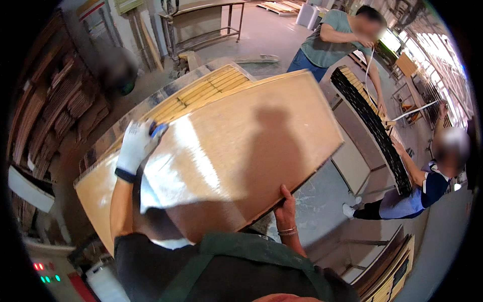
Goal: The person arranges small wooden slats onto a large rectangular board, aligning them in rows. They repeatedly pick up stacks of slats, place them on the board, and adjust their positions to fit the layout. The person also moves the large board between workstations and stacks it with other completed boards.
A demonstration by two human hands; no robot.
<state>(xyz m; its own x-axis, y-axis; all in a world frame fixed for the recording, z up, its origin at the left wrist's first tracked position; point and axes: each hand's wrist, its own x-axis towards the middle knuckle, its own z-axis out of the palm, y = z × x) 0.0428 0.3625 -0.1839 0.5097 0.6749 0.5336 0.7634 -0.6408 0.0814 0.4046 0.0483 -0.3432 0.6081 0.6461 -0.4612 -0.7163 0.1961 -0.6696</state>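
In front of me lies a large tan board (226, 121), its surface lit in patches and crossed by my shadow. It rests tilted over a yellowish slatted panel (211, 84), whose strips show past the board's far edge. My left hand (135, 146), in a white glove with a dark cuff, is over the board's far left edge. Its fingers are closed on a small blue object (160, 131) whose kind I cannot make out. My bare right hand (286, 214), with a bracelet at the wrist, grips the board's near right edge, thumb on top.
Two people stand to the right at a stack of slats with black edges (377, 131); one has a white hose or cord (370, 70). Stacked boards (65, 100) line the left. A metal-framed bench (201, 25) stands behind. Lit indicator lights (46, 278) show lower left.
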